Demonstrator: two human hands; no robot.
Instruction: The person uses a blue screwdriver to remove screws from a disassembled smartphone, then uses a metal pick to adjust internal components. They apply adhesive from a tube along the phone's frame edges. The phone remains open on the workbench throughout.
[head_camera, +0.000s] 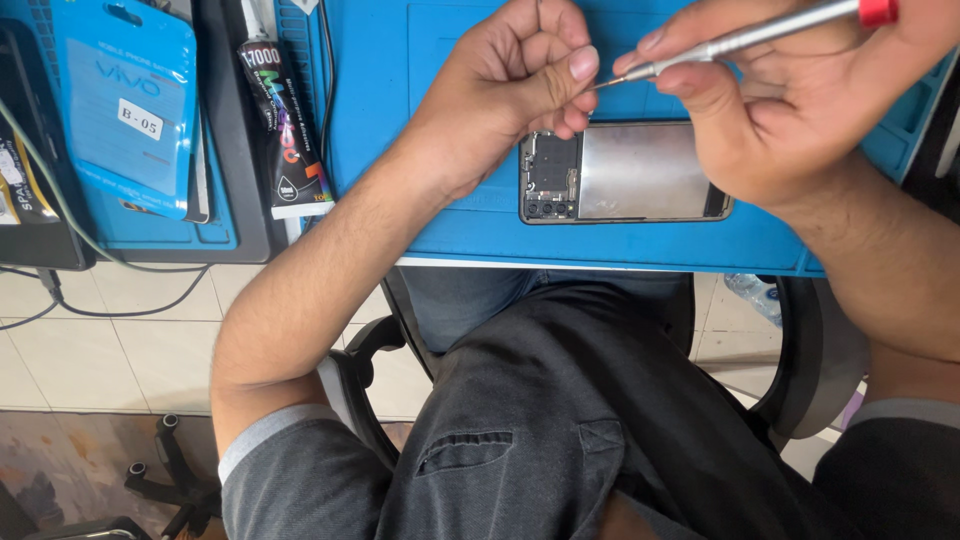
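An opened smartphone (640, 172) lies with its back cover off on a blue work mat (440, 215), showing a metal plate and a dark circuit board at its left end. My right hand (790, 110) holds a slim silver screwdriver with a red cap (760, 32), tip pointing left. My left hand (520, 85) hovers over the phone's left end, fingers curled, thumb and forefinger pinched at the screwdriver's tip. Whether something tiny sits in that pinch is hidden.
A black glue tube (283, 130) lies left of the mat. Further left a blue flat package (130, 100) rests on a second mat, with cables (60, 200) trailing off the desk edge. My lap and an office chair (380, 340) are below.
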